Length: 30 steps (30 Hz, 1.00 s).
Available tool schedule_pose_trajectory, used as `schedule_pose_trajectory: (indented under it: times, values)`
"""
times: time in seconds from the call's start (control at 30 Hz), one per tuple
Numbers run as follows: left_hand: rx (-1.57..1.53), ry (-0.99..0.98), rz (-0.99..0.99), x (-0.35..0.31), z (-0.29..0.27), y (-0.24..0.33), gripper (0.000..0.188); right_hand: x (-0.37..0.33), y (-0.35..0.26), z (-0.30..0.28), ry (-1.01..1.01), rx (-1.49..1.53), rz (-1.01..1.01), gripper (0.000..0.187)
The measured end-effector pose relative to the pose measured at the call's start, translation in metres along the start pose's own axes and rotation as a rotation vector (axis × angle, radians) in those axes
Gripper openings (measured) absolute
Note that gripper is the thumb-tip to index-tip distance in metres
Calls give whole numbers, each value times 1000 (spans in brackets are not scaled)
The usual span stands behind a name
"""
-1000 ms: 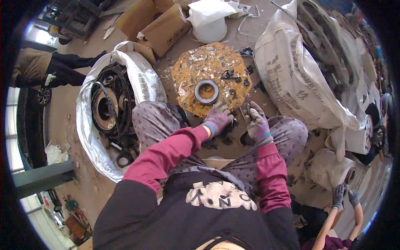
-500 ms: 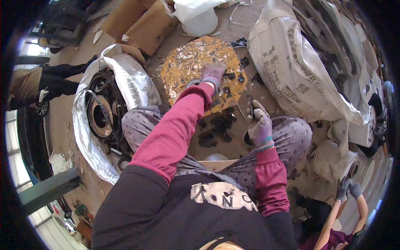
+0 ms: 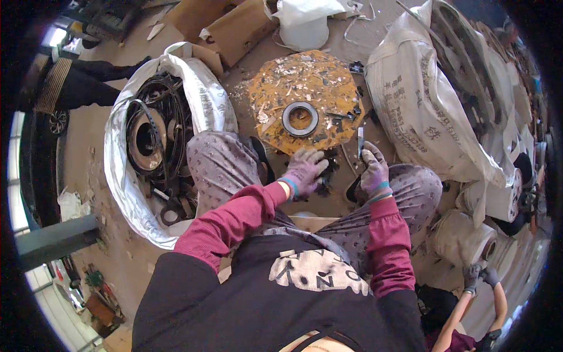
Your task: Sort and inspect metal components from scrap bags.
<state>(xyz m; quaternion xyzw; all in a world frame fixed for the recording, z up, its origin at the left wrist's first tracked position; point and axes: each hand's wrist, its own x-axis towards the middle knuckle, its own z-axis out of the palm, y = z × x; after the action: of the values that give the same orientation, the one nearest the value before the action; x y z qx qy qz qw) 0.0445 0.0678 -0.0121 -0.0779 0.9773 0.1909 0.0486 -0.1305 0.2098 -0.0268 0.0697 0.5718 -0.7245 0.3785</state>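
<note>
A metal ring [image 3: 314, 121] lies on the near part of a yellow eight-sided board [image 3: 275, 88], among light flakes and black scraps. My left hand [image 3: 303, 171], in a purple-grey glove, hovers just in front of the board's near edge, its fingers apart and nothing seen in them. In my gloved right hand [image 3: 374, 171] is a slim knife-like tool [image 3: 360, 138], held upright by the board's right corner. Its lower part is hidden by the fingers. Dark scraps [image 3: 330, 179] lie on the floor between my hands.
At the left, a white woven sack [image 3: 120, 182] holds round metal parts and black strips. A large printed sack [image 3: 404, 88] stands at the right, with long strips behind. Farther off are a cardboard box [image 3: 234, 38] and white bucket [image 3: 305, 32]. A co-worker's gloved hands [image 3: 478, 277] show lower right.
My left hand has drawn back from the board toward me, and the ring shows fully. The tool in my right hand now shows a lighter face. The whole view has shifted slightly.
</note>
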Motion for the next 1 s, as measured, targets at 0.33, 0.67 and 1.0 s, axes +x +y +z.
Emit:
schedule_pose_trajectory:
  times: [0.33, 0.67, 1.0]
  values:
    - [-1269, 359, -312, 33, -12, -19, 25, -16, 16, 50, -388, -96, 101, 28]
    - [-1784, 523, -781, 46, 28, 8, 18, -51, 25, 74, -357, -1249, -498, 76]
    - [-1528, 280, -684, 54, -7, -5, 46, -11, 47, 68, -447, -806, -397, 55]
